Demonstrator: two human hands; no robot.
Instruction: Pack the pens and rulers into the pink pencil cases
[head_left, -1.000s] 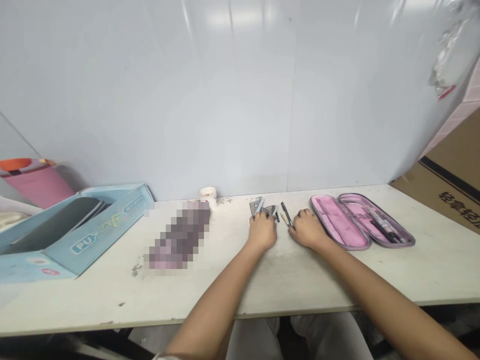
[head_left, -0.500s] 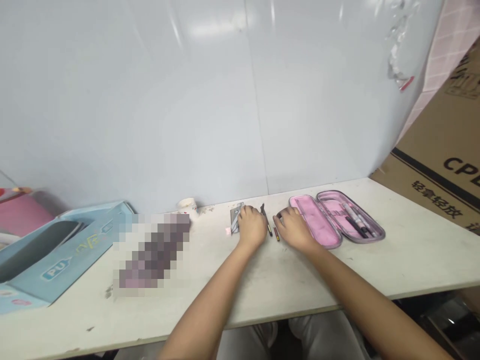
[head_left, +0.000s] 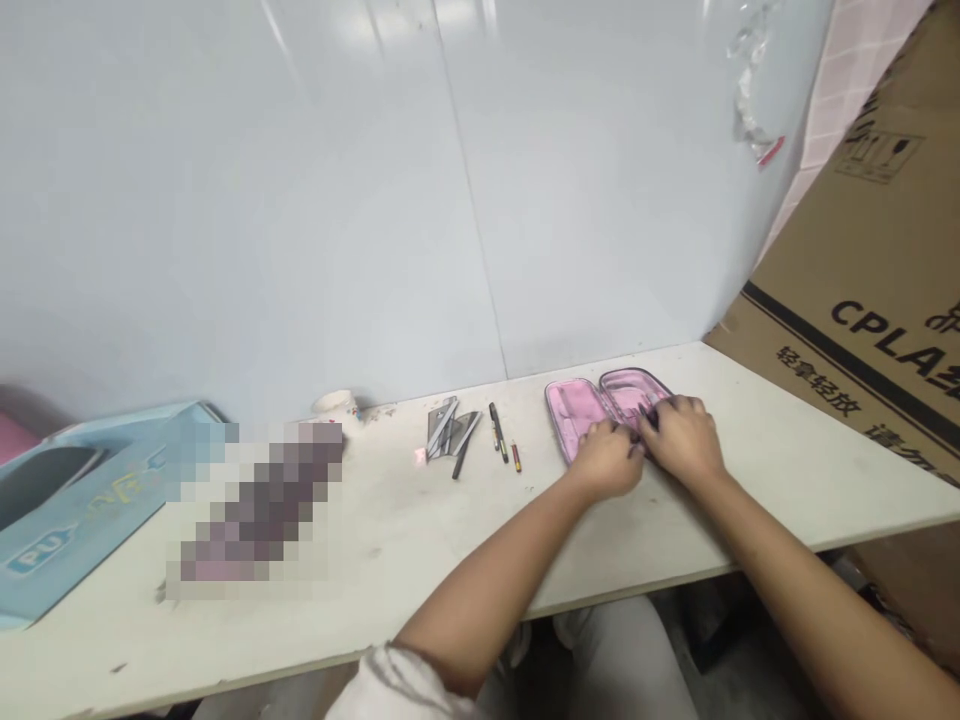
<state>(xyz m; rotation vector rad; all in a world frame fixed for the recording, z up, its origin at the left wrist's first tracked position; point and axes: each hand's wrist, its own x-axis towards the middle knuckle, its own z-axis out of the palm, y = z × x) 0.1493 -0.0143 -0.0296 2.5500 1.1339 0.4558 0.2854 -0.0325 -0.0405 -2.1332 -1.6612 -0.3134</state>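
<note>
A pink-lined open pencil case lies on the white table, and both hands are on it. My left hand grips its near edge, and my right hand curls over the other half, with dark pens showing by its fingers. Much of the case is hidden under my hands. To the left lie grey set squares and rulers, a black pen, a short crayon and a small pink eraser, all untouched.
The scuffed white table runs along a white wall panel. On it stand a pixelated object, a small white cup and a blue box. A cardboard carton stands beyond the right end.
Both hands have moved right, off the pens and set squares and onto the pencil case. The view has also turned to the right.
</note>
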